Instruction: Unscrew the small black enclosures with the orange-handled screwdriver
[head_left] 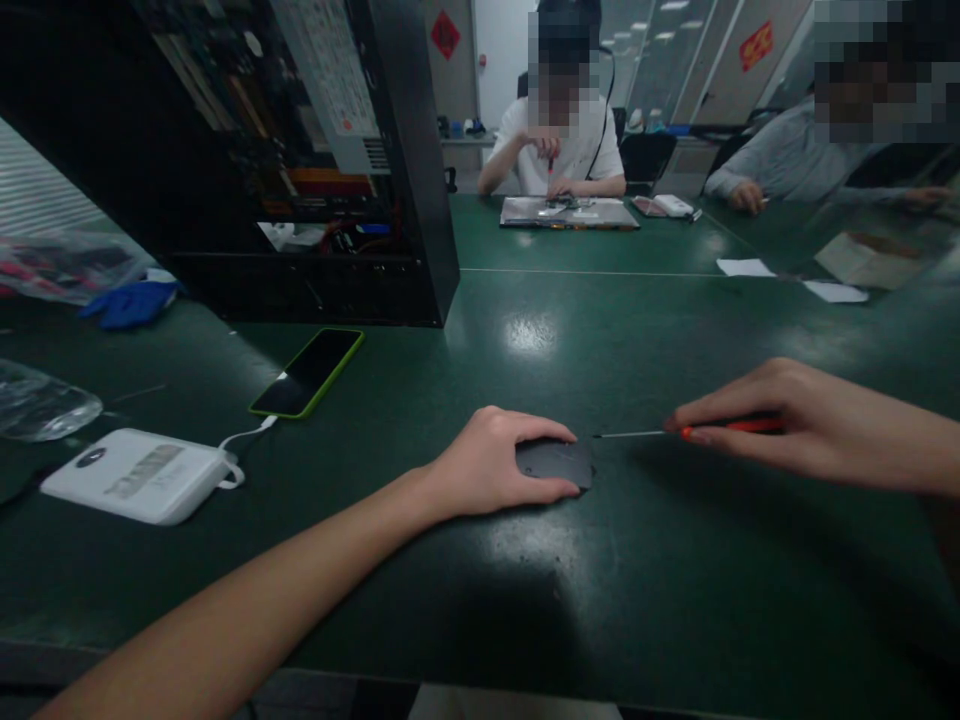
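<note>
My left hand (484, 465) is wrapped around a dark grey computer mouse (556, 462) on the green table, thumb along the near side and fingers along the far side. The palm hides the mouse's left end. To the right, my right hand (787, 430) grips a screwdriver (750, 426) with a red handle. Its thin shaft points left and lies nearly level. The tip is close to the mouse's right end; whether it touches cannot be made out.
An opened black computer case (427, 170) stands at the back left. A phone (311, 372) is cabled to a white power bank (142, 478). A plastic bottle (45, 402) lies left. Across the green table (637, 600), a person works on a flat panel (517, 212); another sits right.
</note>
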